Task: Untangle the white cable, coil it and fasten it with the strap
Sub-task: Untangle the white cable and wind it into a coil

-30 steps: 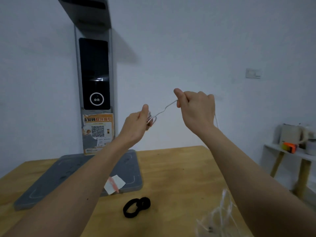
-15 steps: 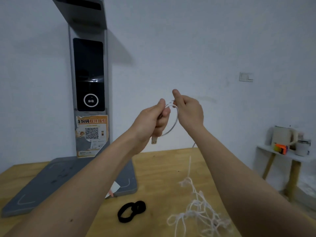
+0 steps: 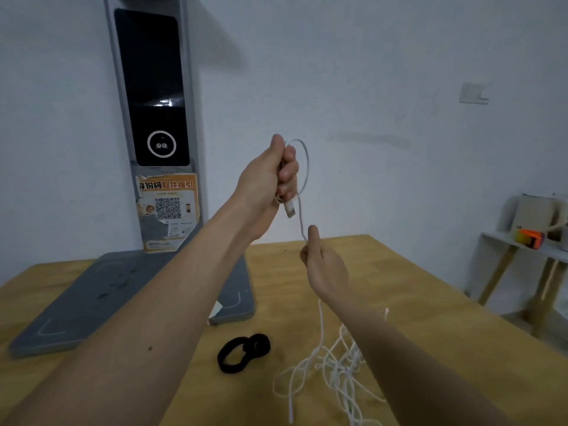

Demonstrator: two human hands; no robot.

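My left hand (image 3: 273,176) is raised above the table and grips the white cable (image 3: 305,167) near its end. The USB plug (image 3: 289,208) hangs out below the fist, and one loop arcs over the fingers. From there the cable runs down to my right hand (image 3: 322,265), which pinches it lower and nearer to me. The remaining cable lies in a tangled heap (image 3: 338,367) on the wooden table (image 3: 430,318), partly hidden by my right forearm. The black strap (image 3: 242,352) lies on the table left of the heap, folded into two loops.
A grey scanner stand with a flat base (image 3: 101,299) and a tall post with a dark screen (image 3: 153,87) fills the table's back left. A small white paper (image 3: 215,309) lies at the base's corner. A side table (image 3: 522,247) with a kettle stands at the right.
My right hand has moved down and away from my left, sliding along the cable. The left hand stays raised with the loop in it. The view has tilted down, so more of the heap shows.
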